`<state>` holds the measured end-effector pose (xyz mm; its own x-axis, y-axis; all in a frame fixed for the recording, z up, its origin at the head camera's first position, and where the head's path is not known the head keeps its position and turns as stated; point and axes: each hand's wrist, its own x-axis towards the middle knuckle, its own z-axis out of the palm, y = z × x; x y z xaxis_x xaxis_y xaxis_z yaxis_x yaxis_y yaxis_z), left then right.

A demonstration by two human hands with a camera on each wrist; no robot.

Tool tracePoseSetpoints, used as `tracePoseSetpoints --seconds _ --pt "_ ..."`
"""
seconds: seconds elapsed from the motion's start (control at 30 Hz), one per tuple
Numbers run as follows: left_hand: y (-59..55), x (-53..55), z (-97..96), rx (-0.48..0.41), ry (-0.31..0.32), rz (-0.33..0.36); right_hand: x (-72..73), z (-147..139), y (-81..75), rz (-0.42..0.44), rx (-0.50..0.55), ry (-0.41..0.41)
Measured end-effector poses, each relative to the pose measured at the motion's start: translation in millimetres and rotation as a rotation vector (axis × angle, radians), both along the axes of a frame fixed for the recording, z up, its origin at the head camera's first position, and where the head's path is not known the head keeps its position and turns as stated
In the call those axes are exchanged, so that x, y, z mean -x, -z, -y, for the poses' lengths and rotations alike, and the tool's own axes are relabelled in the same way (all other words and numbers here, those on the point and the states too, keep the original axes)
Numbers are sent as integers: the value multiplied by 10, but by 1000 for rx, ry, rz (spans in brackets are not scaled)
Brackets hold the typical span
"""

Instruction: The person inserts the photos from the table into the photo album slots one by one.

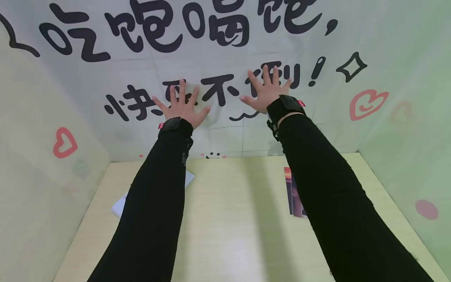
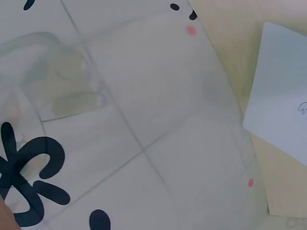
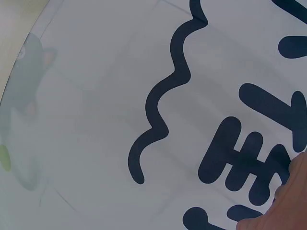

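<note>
Both hands reach forward with fingers spread wide in front of the white printed cloth (image 1: 225,137) at the back. My left hand (image 1: 182,107) is over the smaller line of black lettering, left of centre; my right hand (image 1: 266,92) is over its right part. Neither hand holds anything. Whether the palms touch the cloth, I cannot tell. Only a sliver of the left hand shows at the lower left of the left wrist view. In the right wrist view, part of the right hand (image 3: 283,208) shows at the lower right, beside the lettering.
A pale blue flat thing with rounded corners (image 2: 278,96) lies on the light wooden table (image 1: 218,219), partly hidden under the left sleeve. Dark purple and orange printed pictures (image 1: 292,192) lie partly behind the right sleeve. Pale printed side panels (image 1: 405,156) flank the table.
</note>
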<state>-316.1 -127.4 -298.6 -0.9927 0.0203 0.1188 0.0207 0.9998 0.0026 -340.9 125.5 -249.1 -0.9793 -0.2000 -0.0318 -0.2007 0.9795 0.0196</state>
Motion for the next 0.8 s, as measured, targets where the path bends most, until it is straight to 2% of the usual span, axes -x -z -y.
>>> tracePoseSetpoints --seconds 0.1,0.3,0.53,0.67,0.8 --pt "136 -39 77 -29 -12 -2 -23 37 21 -10 27 -5" --pt "489 -174 258 -64 -58 21 -49 129 94 -42 45 -46" --pt "900 -394 516 -154 -124 106 -78 333 170 -38 81 -92" --pt "1172 -473 666 -179 -164 170 -75 422 221 -44 64 -114" --pt "1369 -564 779 -219 -223 240 -67 476 287 -51 49 -131"
